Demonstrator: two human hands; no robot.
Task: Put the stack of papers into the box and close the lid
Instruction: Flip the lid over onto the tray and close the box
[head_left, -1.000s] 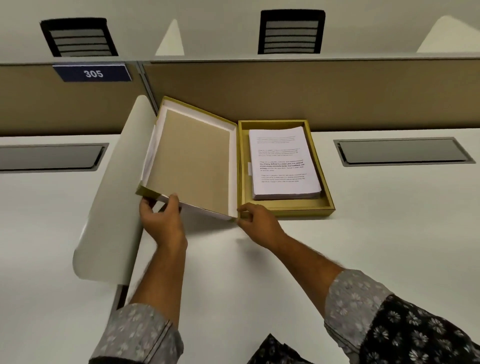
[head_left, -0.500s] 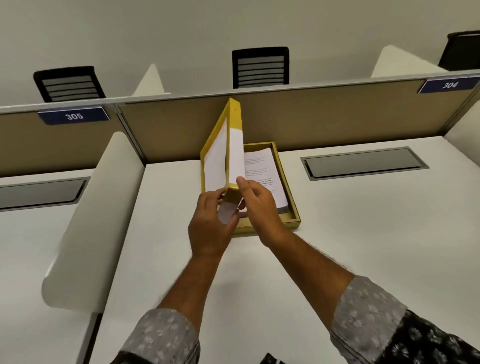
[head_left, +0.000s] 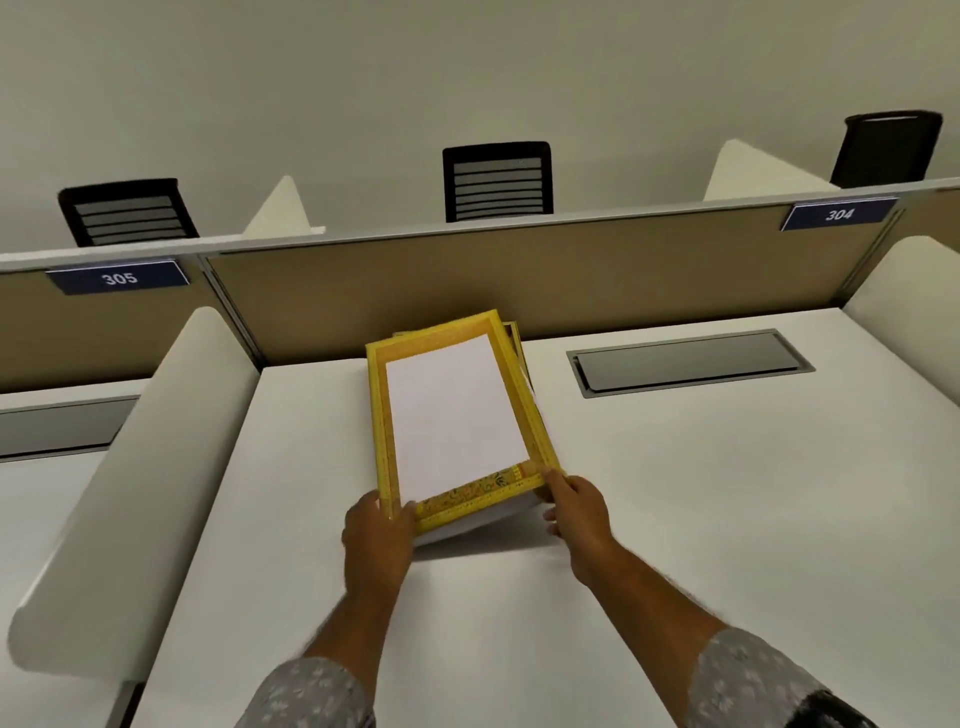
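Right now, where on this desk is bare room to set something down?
Free: the desk right of the box, in front of the cable hatch; also between the box and the left divider. Crowded: the box's near edge, where both hands grip.

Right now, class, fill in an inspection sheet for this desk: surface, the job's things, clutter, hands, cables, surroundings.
Surface: white desk, bare apart from the box.
Job's things: yellow lid with white centre panel lies over the box, skewed, its near edge raised; papers not visible.
Clutter: nothing seen.
Hands: left hand grips the lid's near left corner; right hand holds the near right corner.
Cables: nothing seen; a closed grey hatch sits in the desk.
Surroundings: tan partition, signs 305 and 304, black chairs behind.
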